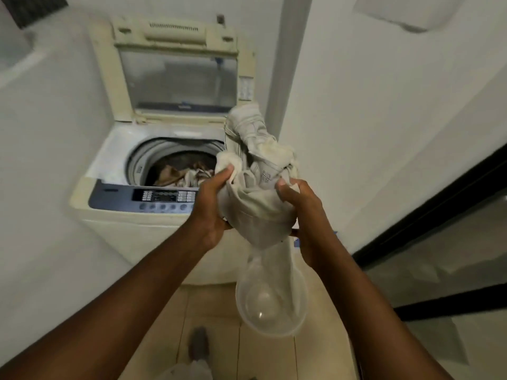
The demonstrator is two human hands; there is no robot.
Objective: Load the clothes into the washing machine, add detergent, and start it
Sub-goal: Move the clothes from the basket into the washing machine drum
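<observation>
Holding pale garment (pixel 258 207) btwn L grip (pixel 211 207) & R grip (pixel 304 215), both clamped on it.

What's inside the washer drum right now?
Brown and pale crumpled clothes lie in the drum. Its right side is hidden behind the pale bundle gripped by the left hand and right hand; how full it is cannot be told.

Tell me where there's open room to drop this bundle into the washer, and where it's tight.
Open: the drum mouth, above the clothes low inside, bordered by the raised lid behind and the control panel in front. The white deck left of the drum is bare. Crowded: the drum's right edge, where the left hand and right hand hold the bundle.
</observation>
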